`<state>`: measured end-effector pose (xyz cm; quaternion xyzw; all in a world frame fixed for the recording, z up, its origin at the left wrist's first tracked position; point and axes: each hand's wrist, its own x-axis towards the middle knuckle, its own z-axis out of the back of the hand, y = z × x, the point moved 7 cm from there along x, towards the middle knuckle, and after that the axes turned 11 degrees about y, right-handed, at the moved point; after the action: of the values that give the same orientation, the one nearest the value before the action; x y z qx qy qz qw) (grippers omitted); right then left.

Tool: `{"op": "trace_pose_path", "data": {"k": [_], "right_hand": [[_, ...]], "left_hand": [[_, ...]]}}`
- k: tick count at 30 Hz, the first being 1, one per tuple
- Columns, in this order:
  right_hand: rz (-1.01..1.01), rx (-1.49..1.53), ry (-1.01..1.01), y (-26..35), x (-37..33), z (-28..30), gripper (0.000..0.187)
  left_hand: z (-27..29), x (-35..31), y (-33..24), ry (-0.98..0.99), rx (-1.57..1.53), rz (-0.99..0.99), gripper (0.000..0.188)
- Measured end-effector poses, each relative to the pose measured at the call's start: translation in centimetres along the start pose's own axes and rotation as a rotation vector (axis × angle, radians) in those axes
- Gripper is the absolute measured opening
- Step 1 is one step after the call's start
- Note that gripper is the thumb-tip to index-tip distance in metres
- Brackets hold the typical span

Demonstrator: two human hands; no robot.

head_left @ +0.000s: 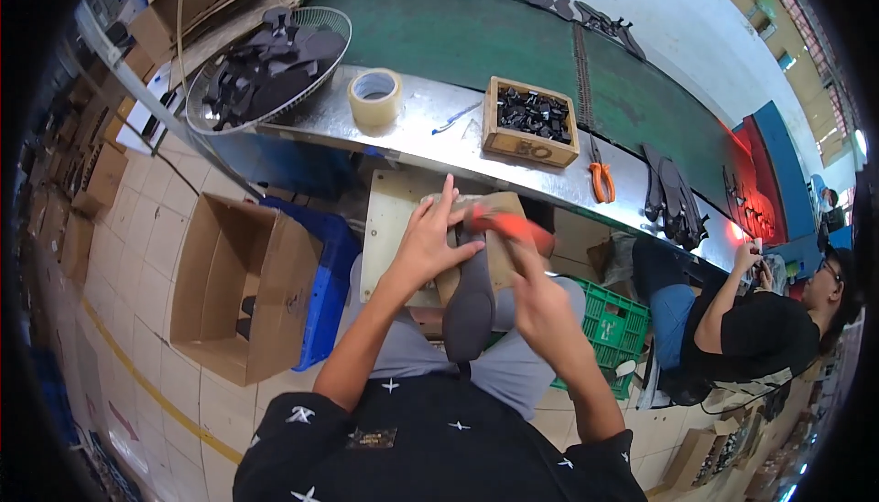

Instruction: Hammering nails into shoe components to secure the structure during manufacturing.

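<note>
A dark grey shoe sole [470,305] lies lengthwise before me, its wide end toward my lap and its far end over a tan block [503,264]. My left hand [428,241] rests against the far part of the sole, fingers spread and the thumb lying across its surface. In my right hand [542,305] is a red-orange tool [513,225], smeared by motion, so its exact kind cannot be made out. It hovers over or touches the sole's far end; which, I cannot tell. The tool and my fingers hide that end.
Ahead, a metal-edged bench carries a wire basket [341,19] of dark soles, a tape roll [374,99], a wooden box [524,147] of small black parts, orange-handled pliers [601,180] and a green belt [412,31]. A carton [233,291] stands left, a green crate [612,319] right. A co-worker [765,333] sits at right.
</note>
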<state>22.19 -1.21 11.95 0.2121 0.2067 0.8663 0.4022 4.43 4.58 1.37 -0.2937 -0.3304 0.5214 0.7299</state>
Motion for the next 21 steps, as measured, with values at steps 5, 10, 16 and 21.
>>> {"op": "trace_pose_path", "data": {"k": [5, 10, 16, 21], "right_hand": [[-0.041, 0.145, 0.029, 2.1, 0.2, 3.4, 0.04], [-0.006, 0.068, 0.024, 0.6, -0.1, 0.9, 0.04], [-0.117, 0.193, 0.071, 0.5, 0.4, 2.3, 0.03], [-0.015, 0.134, -0.024, -3.1, 2.6, 1.3, 0.04]], "left_hand": [[0.0, -0.5, 0.0, -0.004, 0.067, -0.005, 0.073], [0.1, -0.2, -0.9, 0.038, 0.154, -0.007, 0.056], [1.4, -1.1, -1.4, 0.005, 0.232, -0.088, 0.035], [1.3, -5.3, -6.4, 0.31, -0.298, -0.124, 0.018]]}}
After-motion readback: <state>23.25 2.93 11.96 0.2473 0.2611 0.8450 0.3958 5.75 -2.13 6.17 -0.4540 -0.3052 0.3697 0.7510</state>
